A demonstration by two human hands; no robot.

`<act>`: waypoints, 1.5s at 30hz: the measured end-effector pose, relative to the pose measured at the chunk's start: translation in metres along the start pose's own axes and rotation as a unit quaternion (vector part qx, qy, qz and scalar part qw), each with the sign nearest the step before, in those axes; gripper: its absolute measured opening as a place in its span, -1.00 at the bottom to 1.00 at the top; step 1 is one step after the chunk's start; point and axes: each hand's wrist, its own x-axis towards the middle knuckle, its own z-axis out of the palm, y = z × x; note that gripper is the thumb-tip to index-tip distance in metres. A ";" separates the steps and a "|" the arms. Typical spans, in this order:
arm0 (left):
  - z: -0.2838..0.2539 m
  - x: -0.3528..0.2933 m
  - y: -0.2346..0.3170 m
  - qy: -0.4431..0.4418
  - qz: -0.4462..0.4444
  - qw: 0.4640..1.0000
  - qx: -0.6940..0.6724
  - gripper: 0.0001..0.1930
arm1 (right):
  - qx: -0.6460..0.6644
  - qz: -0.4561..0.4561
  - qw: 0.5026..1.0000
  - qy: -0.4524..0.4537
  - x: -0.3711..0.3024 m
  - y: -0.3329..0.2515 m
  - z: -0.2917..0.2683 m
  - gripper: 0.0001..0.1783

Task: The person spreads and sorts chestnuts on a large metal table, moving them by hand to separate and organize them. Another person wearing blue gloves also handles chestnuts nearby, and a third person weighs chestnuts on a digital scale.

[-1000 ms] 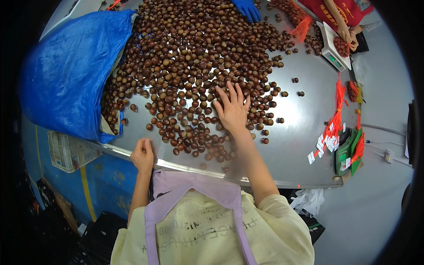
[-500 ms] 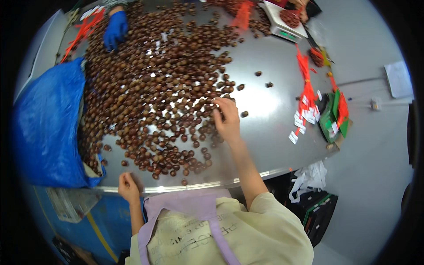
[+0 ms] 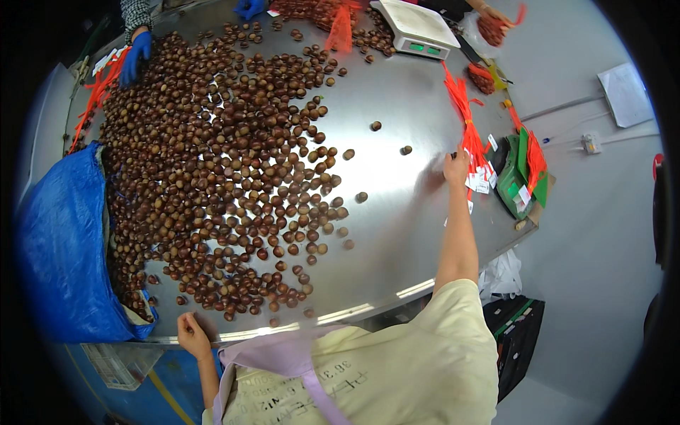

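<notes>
Orange net bags [image 3: 467,124] lying lengthwise away, right hand [image 3: 455,168] touching them

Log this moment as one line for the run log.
right hand: reaching at red net bags | left hand: resting on table edge | chestnuts: spread over steel table | blue sack: at left

Chestnuts [image 3: 234,177] on table [image 3: 404,212], sack [image 3: 60,248] left

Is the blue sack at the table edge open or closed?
Open: the blue sack gapes toward the steel table, where chestnuts lie at its mouth.
</notes>
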 end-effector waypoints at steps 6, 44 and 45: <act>-0.003 0.001 0.000 -0.017 -0.026 0.999 0.029 -0.80 | -0.044 0.059 0.995 -0.068 0.014 0.000 0.012 -0.66; -0.001 0.018 0.038 -0.021 -0.220 0.936 -0.274 -0.75 | 0.429 -0.267 0.784 -0.361 -0.193 -0.434 -0.005 -0.67; -0.001 0.027 0.057 -0.053 -0.303 0.882 -0.358 -0.73 | 0.451 -0.263 0.758 -0.390 -0.220 -0.431 -0.014 -0.67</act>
